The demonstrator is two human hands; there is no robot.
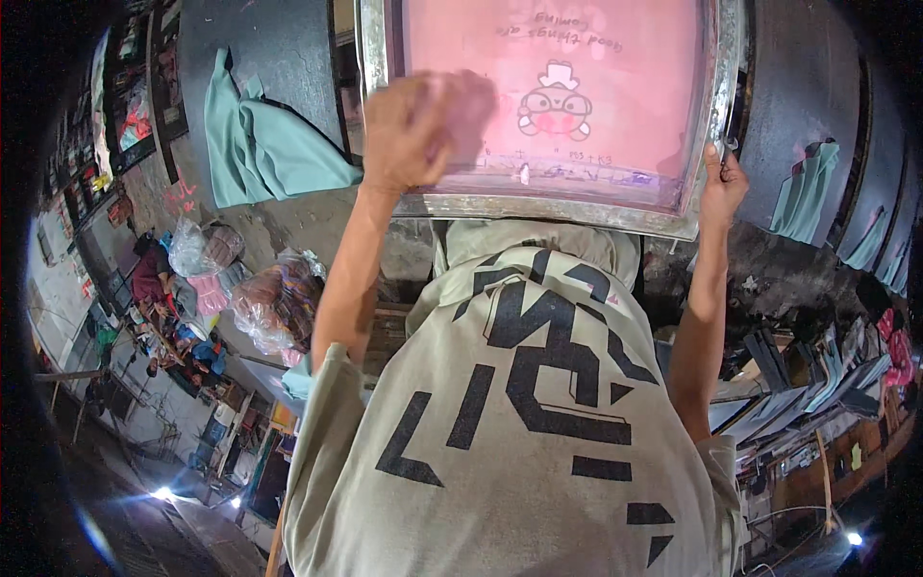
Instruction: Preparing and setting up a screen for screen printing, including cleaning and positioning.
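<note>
My beige cotton T-shirt with bold black block shapes fills the lower middle of the view, closest to my eyes, and both my bare forearms rise from its short sleeves. My left hand is spread flat against the pink mesh of the metal-framed printing screen, fingers curled slightly and pressing on the mesh near the frame's lower left corner, with something pale and cloth-like under the palm that I cannot make out clearly. My right hand is clenched on the frame's right edge near its lower corner, thumb and fingers wrapped around the grey metal rail. The screen sits right in front of me at the top centre of the view, lying over a dark grey desk; its mesh carries a small cartoon figure stencil in the middle with faint lettering above it. To the left of the screen a teal folded garment lies on the dark surface, well apart from my left hand. Another teal garment hangs on the right, near my right hand but not touching it. Lower left, clear plastic bags stuffed with coloured cloth sit beside my left elbow.
</note>
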